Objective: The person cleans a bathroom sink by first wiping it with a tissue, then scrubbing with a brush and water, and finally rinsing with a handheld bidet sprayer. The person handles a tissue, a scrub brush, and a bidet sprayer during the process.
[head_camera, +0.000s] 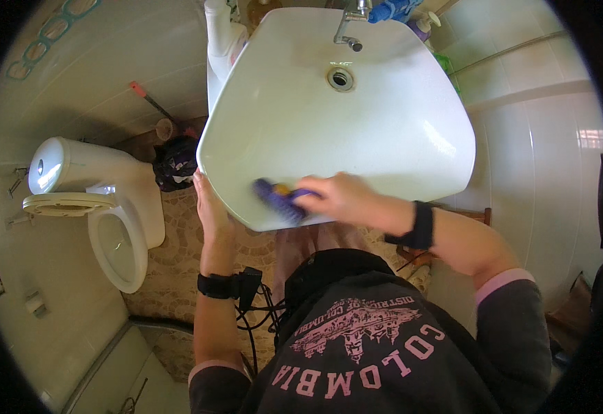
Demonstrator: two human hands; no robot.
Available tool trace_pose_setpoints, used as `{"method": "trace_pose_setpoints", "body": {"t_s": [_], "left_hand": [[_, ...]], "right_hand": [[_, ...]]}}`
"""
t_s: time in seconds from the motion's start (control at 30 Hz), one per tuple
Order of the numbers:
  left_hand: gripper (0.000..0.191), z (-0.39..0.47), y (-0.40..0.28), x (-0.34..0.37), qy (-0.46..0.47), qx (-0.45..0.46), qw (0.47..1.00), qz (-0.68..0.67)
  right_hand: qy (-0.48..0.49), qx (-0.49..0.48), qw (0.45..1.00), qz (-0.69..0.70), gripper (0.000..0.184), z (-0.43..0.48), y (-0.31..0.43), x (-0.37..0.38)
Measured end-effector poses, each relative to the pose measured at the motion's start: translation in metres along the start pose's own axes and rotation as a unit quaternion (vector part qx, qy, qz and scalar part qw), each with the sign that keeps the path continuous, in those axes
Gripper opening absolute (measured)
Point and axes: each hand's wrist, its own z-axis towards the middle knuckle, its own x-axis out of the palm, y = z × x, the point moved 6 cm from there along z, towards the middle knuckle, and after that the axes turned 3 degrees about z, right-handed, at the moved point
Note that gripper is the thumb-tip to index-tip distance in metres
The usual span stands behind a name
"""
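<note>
A white ceramic washbasin (281,124) lies before me, with a metal faucet (352,26) at its far edge and a round drain (340,79) below the spout. My right hand (335,196) is closed around the handle of a purple scrubbing brush (281,202) with a yellow patch. The brush is blurred and sits at the near left part of the basin, its bristles against or close to the surface. My left hand (211,207) rests along the outside of the basin's left rim, its fingers pointing away from me; its palm side is partly hidden.
A white bottle (220,36) stands by the basin's back left, a pump bottle (423,25) at the back right. On the left are a toilet (120,243) with raised seat, a black-bagged bin (174,163) and a red-tipped handle (151,101). Black cables (260,310) hang beside me.
</note>
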Motion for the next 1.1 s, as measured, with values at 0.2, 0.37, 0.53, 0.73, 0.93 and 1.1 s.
{"method": "trace_pose_setpoints", "body": {"t_s": [0.2, 0.37, 0.53, 0.73, 0.93, 1.1], "left_hand": [[0.06, -0.004, -0.005, 0.001, 0.02, -0.055, 0.998, 0.03], [0.053, 0.003, -0.004, 0.004, 0.042, 0.021, 0.999, -0.003], [0.051, 0.006, -0.007, 0.0, 0.036, 0.078, 0.991, 0.098], [0.05, 0.0, -0.011, 0.005, 0.038, 0.165, 0.98, 0.109], [0.049, 0.008, -0.004, -0.001, 0.035, 0.148, 0.98, 0.131], [0.049, 0.007, -0.001, 0.003, 0.04, 0.13, 0.985, 0.103]], "right_hand": [[-0.05, 0.025, 0.998, -0.04, 0.024, -0.022, -0.022, -0.033], [-0.127, -0.134, 0.98, -0.077, 0.027, 0.03, 0.057, 0.01], [-0.139, 0.005, 0.959, -0.247, 0.029, 0.031, 0.029, -0.031], [-0.068, -0.011, 0.99, -0.124, 0.03, 0.015, 0.046, 0.013], [-0.24, 0.142, 0.952, -0.126, 0.029, 0.083, 0.048, -0.05], [-0.091, 0.083, 0.99, -0.075, 0.032, 0.052, 0.044, -0.016]]}}
